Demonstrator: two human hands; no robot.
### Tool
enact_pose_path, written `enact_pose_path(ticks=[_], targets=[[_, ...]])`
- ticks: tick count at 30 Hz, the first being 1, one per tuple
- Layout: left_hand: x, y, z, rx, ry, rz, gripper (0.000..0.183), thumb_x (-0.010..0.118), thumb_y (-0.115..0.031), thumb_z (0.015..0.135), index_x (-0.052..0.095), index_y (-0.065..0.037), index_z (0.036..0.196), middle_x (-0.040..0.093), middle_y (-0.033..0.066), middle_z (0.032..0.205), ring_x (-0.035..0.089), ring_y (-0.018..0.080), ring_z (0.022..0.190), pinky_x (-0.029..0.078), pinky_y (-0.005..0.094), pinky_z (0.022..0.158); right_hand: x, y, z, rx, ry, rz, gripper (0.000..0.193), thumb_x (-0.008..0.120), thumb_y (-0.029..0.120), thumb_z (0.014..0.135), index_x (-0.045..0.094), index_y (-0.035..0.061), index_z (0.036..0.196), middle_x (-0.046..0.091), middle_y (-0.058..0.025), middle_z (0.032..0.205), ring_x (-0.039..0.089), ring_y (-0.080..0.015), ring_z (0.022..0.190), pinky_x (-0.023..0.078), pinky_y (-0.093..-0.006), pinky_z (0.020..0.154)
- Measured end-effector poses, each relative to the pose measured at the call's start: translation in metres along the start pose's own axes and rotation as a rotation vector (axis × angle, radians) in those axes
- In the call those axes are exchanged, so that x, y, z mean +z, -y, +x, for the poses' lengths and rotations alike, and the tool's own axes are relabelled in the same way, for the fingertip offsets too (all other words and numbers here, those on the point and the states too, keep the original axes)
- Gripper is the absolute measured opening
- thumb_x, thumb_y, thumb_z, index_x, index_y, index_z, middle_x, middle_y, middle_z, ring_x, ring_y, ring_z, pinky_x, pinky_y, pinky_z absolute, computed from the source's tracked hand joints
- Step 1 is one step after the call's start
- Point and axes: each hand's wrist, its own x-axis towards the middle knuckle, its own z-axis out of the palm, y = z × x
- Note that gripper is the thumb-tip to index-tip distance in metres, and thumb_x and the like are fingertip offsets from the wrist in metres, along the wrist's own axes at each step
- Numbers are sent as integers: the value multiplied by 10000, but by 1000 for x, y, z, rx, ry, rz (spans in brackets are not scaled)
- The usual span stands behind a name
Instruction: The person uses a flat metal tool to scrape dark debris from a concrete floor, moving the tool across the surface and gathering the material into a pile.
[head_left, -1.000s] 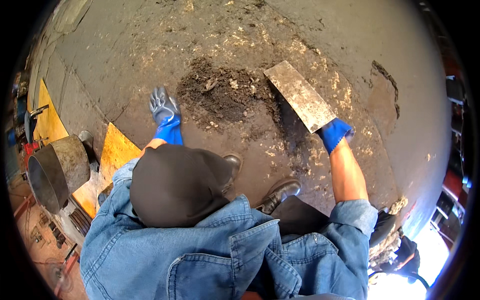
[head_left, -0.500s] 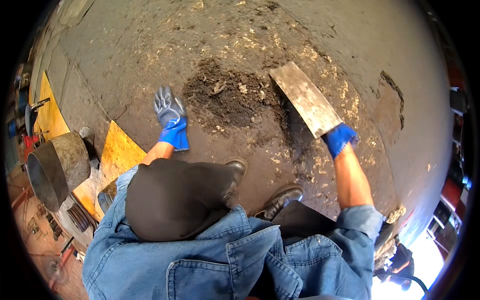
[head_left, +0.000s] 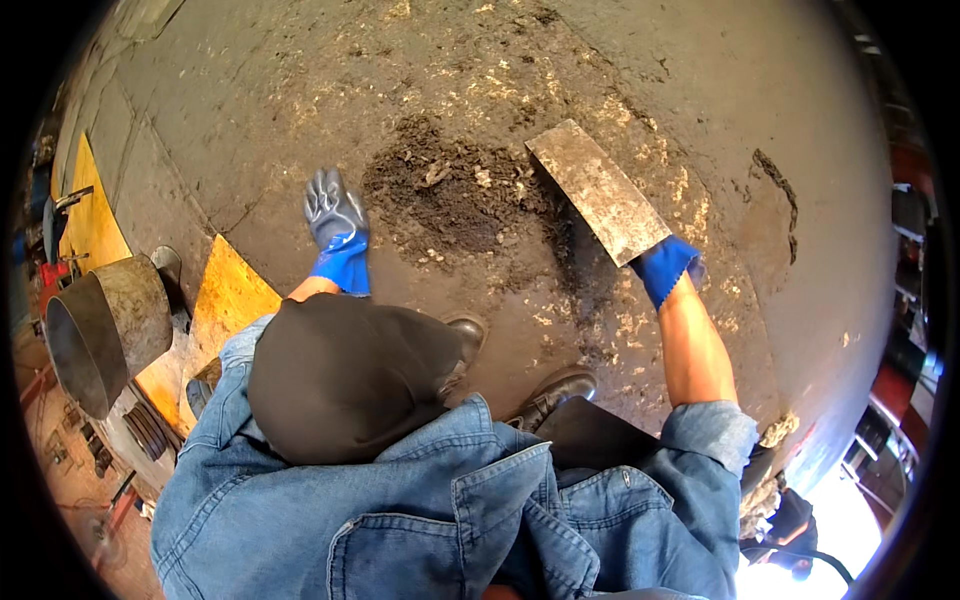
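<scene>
My right hand (head_left: 667,266), in a blue glove, grips a flat rectangular metal scraper blade (head_left: 597,190) that lies tilted on the dirty floor, its far end beside a pile of dark debris (head_left: 455,195). My left hand (head_left: 337,225), in a grey and blue glove, hovers with its fingers spread just left of the pile and holds nothing. My dark cap (head_left: 345,375) and denim jacket (head_left: 450,520) fill the lower part of the view. Two dark boots (head_left: 555,388) stand below the pile.
A round metal bucket (head_left: 100,325) lies on its side at the left. Yellow painted floor patches (head_left: 225,295) run beside it. Pale crumbs and stains cover the concrete floor (head_left: 700,80). Bright glare shows at the lower right.
My left hand has moved up and right toward the pile. My right hand has shifted the scraper a little; the pile looks more gathered.
</scene>
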Motion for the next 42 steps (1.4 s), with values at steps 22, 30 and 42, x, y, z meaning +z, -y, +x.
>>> enact_pose_path(ticks=[22,30,42], targets=[[7,1,-8,-16,38,50,562,573,-267,935,479,-61,1449,453,218,1512,407,427,1404,282,528,1185,-9,-5,-12,-4,-3,5,399,512,340,1023,610,121,1342,642,-77,1281,608,-259,1122,514,-368,916],[6,4,-2,-18,17,33,540,564,-266,942,498,-50,1432,454,233,1507,404,438,1399,299,524,1178,-1,-1,-6,-20,10,17,396,509,341,1025,612,119,1337,645,-72,1270,607,-253,1114,513,-364,913],[0,8,-11,-21,8,26,556,587,-266,934,479,-59,1439,448,240,1510,403,442,1402,284,540,1178,2,16,11,-39,-2,1,392,504,344,1029,615,117,1330,649,-64,1255,605,-244,1101,510,-358,907]])
